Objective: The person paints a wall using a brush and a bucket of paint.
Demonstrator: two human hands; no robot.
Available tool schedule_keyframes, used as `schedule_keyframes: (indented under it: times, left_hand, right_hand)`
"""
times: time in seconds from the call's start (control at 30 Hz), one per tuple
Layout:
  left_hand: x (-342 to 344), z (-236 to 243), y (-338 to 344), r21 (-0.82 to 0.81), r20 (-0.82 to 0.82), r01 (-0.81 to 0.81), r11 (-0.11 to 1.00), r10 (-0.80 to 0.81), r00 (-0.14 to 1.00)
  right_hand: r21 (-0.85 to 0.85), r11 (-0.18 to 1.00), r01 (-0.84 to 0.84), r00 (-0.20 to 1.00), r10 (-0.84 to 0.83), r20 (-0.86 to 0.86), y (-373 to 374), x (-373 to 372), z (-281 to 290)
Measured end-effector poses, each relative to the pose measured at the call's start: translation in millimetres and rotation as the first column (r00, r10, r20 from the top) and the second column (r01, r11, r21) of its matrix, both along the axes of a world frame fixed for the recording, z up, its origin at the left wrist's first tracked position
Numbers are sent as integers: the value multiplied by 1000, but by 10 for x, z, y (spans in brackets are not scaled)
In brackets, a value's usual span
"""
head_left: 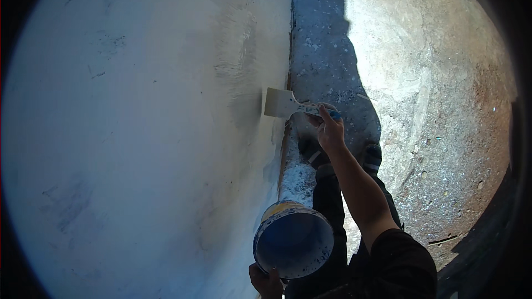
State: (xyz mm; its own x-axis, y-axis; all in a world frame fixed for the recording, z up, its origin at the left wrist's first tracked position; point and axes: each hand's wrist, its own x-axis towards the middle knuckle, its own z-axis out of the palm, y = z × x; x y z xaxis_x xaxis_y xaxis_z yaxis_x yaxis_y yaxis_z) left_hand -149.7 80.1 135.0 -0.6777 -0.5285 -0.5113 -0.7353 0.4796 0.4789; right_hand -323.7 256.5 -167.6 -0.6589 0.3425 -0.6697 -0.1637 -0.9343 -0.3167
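My right hand [331, 132] is closed around the handle of a wide, flat paintbrush [279, 103]. Its pale bristles point left, close to a big whitish wall [138, 133]; I cannot tell if they touch it. At the bottom, my left hand [267, 283] grips the near rim of a paint-spattered bucket [293, 241]. The bucket tilts with its mouth toward me, and its inside looks dark bluish, so the contents are hard to make out. A greyish, streaked patch [239, 50] marks the wall beyond the brush.
A strip of shaded, white-speckled floor [324, 50] runs along the wall's base. Further right lies rough sunlit ground [438, 94] with small debris. My feet [372, 156] and dark-trousered legs stand beside the wall. Dark scuffs [69, 205] show on its left part.
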Motion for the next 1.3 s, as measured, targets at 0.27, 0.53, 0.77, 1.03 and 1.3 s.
schedule_keyframes:
  times: [0.27, 0.53, 0.77, 1.03, 1.3]
  left_hand:
    - [8, 49, 64, -27, -115, 175, 984, -177, 978]
    - [-170, 30, 335, 312, -167, 50, 949, 3, 986]
    - [-645, -264, 505, 345, -288, 196, 918, -95, 953]
    - [-1092, -279, 1014, 385, -425, 224, 896, -43, 904]
    - [-1198, -439, 1120, 213, -675, 449, 868, -201, 710]
  right_hand:
    - [665, 650, -367, 930, 264, 255, -138, -259, 1630]
    - [202, 978, -48, 971, 93, -219, 707, 507, 2164]
    - [840, 519, -161, 898, 431, -94, 1429, 958, 2503]
    - [941, -259, -220, 724, 603, 335, 1232, 480, 2683]
    - [848, -257, -463, 683, 507, 526, 1041, 241, 2293]
